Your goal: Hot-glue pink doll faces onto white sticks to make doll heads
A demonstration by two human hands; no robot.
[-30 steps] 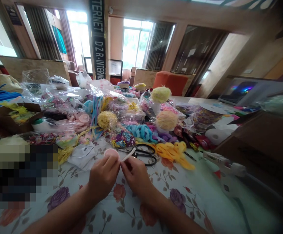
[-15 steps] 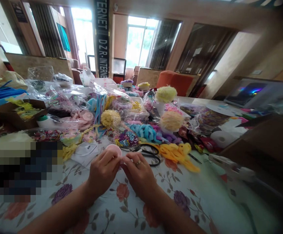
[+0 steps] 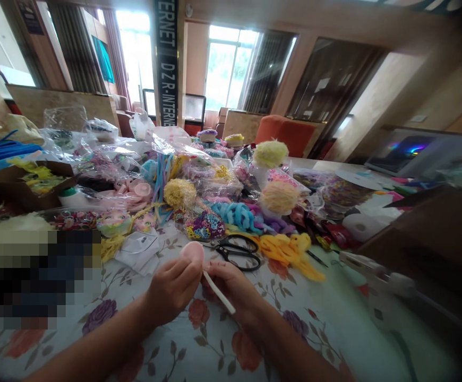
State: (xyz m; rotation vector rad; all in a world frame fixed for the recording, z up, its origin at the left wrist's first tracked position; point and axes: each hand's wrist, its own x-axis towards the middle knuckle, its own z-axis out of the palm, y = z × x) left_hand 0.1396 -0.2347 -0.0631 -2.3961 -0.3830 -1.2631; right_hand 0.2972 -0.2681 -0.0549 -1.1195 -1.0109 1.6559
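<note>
My left hand point(image 3: 177, 286) is closed on a small pink round piece point(image 3: 193, 252), pinched at its lower edge. It looks like a shallow disc or cup. Close beside it, my right hand point(image 3: 231, 286) is closed on a narrow white strip point(image 3: 220, 293) that slants down across its palm. The strip's upper end meets the fingertips near the pink piece; whether the two touch, I cannot tell. Black-handled scissors point(image 3: 239, 252) lie just beyond my right hand. A folded white packet point(image 3: 137, 252) rests ahead of my left hand.
Yellow-orange fluffy yarn point(image 3: 289, 252) lies right of the scissors. Behind it are blue chunky yarn point(image 3: 237, 215) and a bag of colourful small pieces point(image 3: 207, 225). A hot glue gun point(image 3: 378, 276) stands at the right, near a dark box point(image 3: 426, 239). Flowered cloth point(image 3: 183, 345) covers the table.
The pink piece has turned, now showing a smoother face. My right hand has rotated palm-up and moved slightly down, bringing the white strip into full view and uncovering more of the scissors.
</note>
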